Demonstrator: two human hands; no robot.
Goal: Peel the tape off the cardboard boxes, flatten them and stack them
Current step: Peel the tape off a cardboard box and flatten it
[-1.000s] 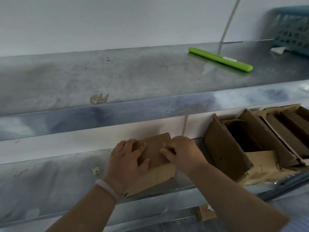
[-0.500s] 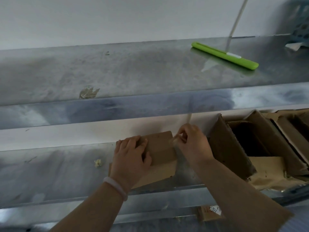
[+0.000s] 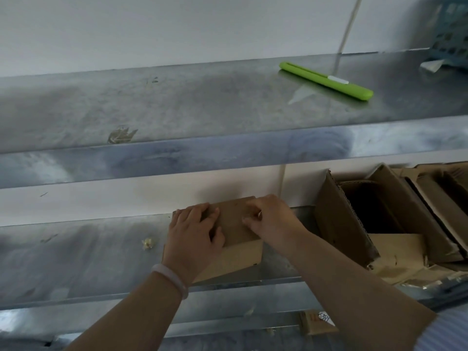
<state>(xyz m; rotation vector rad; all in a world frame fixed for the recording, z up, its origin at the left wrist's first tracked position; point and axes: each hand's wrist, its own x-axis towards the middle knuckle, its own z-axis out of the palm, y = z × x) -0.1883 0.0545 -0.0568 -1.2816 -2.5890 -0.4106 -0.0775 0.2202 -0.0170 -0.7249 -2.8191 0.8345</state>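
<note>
Lower centre, left hand [image 3: 193,235] presses flat on the box [image 3: 234,220]; right hand [image 3: 269,220] curls at its top, hold unclear. A sharp tug may snap the tape short

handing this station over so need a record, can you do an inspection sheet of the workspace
surface: steel lower shelf, smudged
job's things: small box under both hands; opened boxes to its right
clutter: tape scrap on the lower shelf; green cutter on the upper shelf
hands: left hand presses the box top; right hand pinches a tape end
cables: thin white line up the wall, cannot tell
surroundings: white wall; blue basket
</note>
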